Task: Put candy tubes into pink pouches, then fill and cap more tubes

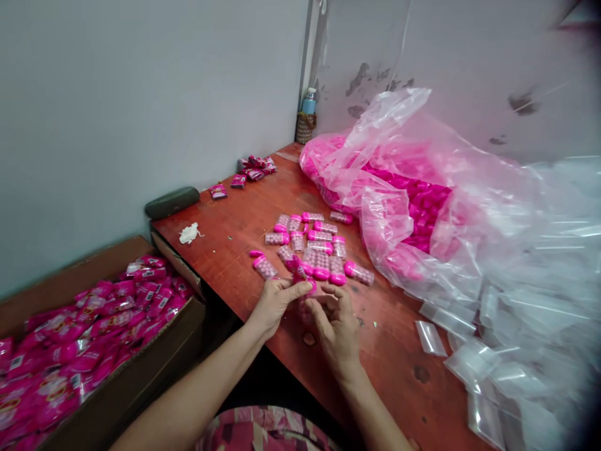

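Observation:
Close together over the table's near edge, my left hand [275,304] and my right hand [339,326] are both closed on a small clear bottle with a bright pink cap [310,287]. Fingers cover much of the bottle. A crumpled pink piece [297,268], perhaps a wrapper, sticks up by my left fingertips; whether I hold it I cannot tell. Just beyond lie several clear bottles [322,262] filled with pale pink balls, each with a pink cap. One bottle [360,274] rests apart to the right, another [265,267] to the left.
A cardboard box [181,332] of pink packets [101,313] stands at left. On the red-brown table [389,351] are a dark case [172,202], white crumpled tissue [190,233], small packets [256,167], a large plastic bag [385,213] of pink pieces, and clear sleeves [511,376] at right.

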`<state>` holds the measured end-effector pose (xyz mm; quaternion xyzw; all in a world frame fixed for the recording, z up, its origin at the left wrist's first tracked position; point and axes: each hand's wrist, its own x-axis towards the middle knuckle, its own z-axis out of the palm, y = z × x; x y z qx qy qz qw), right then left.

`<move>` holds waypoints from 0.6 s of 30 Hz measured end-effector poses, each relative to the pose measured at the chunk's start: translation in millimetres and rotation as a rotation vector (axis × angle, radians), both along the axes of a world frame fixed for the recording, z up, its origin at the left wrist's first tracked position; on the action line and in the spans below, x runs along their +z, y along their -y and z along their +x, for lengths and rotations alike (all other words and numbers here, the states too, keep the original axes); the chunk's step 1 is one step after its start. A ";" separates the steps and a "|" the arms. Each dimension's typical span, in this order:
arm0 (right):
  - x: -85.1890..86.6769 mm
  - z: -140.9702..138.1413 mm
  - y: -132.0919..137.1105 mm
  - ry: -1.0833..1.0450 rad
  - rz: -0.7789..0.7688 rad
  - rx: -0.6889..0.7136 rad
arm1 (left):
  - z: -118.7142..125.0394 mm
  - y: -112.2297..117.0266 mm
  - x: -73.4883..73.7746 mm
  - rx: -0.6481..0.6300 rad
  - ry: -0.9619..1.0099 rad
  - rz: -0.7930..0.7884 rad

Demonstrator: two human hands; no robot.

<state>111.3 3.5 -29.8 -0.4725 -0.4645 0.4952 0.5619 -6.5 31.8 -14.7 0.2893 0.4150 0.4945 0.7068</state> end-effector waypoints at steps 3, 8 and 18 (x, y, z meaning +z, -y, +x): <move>4.2 -2.9 -1.6 -0.169 -0.117 0.085 | 0.6 1.2 0.1 0.100 0.031 -0.011; 5.6 -4.0 0.3 -0.150 -0.128 0.081 | -1.7 1.8 -4.5 0.056 -0.095 0.040; -4.5 -4.0 0.0 -0.026 -0.008 0.051 | -1.5 0.9 -7.8 0.114 -0.119 0.042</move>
